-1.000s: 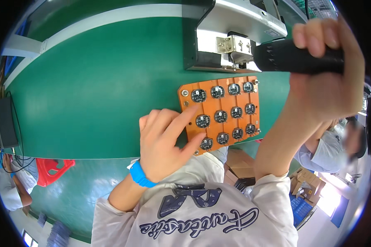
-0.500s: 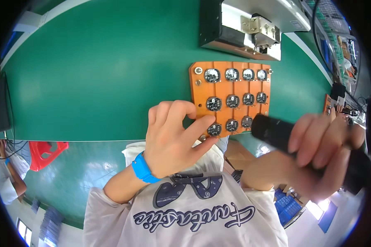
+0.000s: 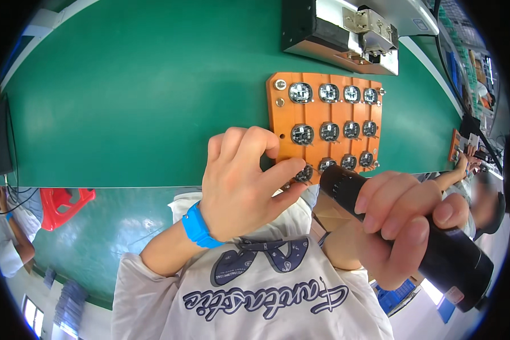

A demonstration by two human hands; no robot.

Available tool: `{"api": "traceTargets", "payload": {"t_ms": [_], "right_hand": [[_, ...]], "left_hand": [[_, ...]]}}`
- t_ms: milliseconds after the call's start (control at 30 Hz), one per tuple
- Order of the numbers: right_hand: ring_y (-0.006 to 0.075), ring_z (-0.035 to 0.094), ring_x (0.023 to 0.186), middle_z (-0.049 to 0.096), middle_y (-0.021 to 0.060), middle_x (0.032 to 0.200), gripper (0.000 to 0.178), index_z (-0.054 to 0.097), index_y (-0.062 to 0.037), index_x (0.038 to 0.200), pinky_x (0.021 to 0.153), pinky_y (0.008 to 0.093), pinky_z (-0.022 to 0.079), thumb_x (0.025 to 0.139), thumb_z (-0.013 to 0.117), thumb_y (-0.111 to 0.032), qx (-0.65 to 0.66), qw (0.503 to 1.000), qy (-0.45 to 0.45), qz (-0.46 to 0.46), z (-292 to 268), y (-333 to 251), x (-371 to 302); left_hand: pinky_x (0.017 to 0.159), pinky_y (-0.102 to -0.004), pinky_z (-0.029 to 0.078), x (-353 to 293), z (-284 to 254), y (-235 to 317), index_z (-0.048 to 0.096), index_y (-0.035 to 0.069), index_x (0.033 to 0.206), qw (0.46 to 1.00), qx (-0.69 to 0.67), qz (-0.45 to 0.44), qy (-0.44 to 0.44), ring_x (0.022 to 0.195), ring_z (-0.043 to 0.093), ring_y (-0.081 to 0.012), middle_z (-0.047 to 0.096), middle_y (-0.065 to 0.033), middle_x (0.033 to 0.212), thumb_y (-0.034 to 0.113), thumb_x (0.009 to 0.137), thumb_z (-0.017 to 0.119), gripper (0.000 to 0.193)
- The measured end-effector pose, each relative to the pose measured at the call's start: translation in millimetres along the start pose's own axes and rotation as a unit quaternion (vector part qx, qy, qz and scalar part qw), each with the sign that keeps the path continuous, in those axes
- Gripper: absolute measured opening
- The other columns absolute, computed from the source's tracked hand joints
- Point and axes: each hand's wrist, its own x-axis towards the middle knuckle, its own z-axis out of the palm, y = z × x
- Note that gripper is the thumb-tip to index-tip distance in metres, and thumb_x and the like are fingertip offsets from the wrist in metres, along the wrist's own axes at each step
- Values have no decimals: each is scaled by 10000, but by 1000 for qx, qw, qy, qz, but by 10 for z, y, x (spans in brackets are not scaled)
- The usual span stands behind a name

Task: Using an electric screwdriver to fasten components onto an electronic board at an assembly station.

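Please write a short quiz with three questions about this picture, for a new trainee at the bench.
1. True or false: the right hand holds a black cylindrical tool.
2. How many rows of round parts does the orange tray carry? A) two B) three C) five
3. Fill in: the left hand wears a ___ wristband.

Key: 1 true; 2 B; 3 blue.

Bright, even overhead light falls on the green desk (image 3: 124, 102), casting only soft shadows. Fisheye distortion bends straight edges toward a black circular rim. Glare whitens the lower right corner; a close-up black cylindrical tool (image 3: 413, 241) looks slightly soft.
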Motion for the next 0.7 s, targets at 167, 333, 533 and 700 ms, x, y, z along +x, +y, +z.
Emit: {"api": "traceTargets", "payload": {"t_ms": [167,333,533,700], "right_hand": [[171,522,549,529,59,742,210,437,-80,1189,513,369,467,1025,568,-96,-34,999,-38,6,68,-27,63],[176,515,543,514,66,725,205,424,-74,1143,517,379,477,1015,583,-57,-70,997,10,34,108,-34,77],[179,492,518,540,76,701,198,433,-75,1087,515,378,480,1003,612,-61,-53,998,-11,29,35,10,14],[163,485,537,526,38,698,202,506,-54,1179,543,362,472,999,595,-82,7,996,85,40,3,-93,362]], "left_hand": [[822,-398,377,8,-21,-13,837,204,973,1000,-5,-3,-7,949,522,-238,524,-8,1002,209,575,971,420],[823,-404,370,46,-21,-4,838,197,975,1000,-17,-4,-8,948,524,-236,524,-6,999,210,572,968,424],[816,-389,357,40,14,-3,835,194,968,1000,-13,11,2,922,529,-220,524,4,972,200,573,966,416],[789,-379,348,50,-4,-50,833,191,960,1000,-15,-6,-25,867,519,-202,513,15,918,195,574,968,410]]}}
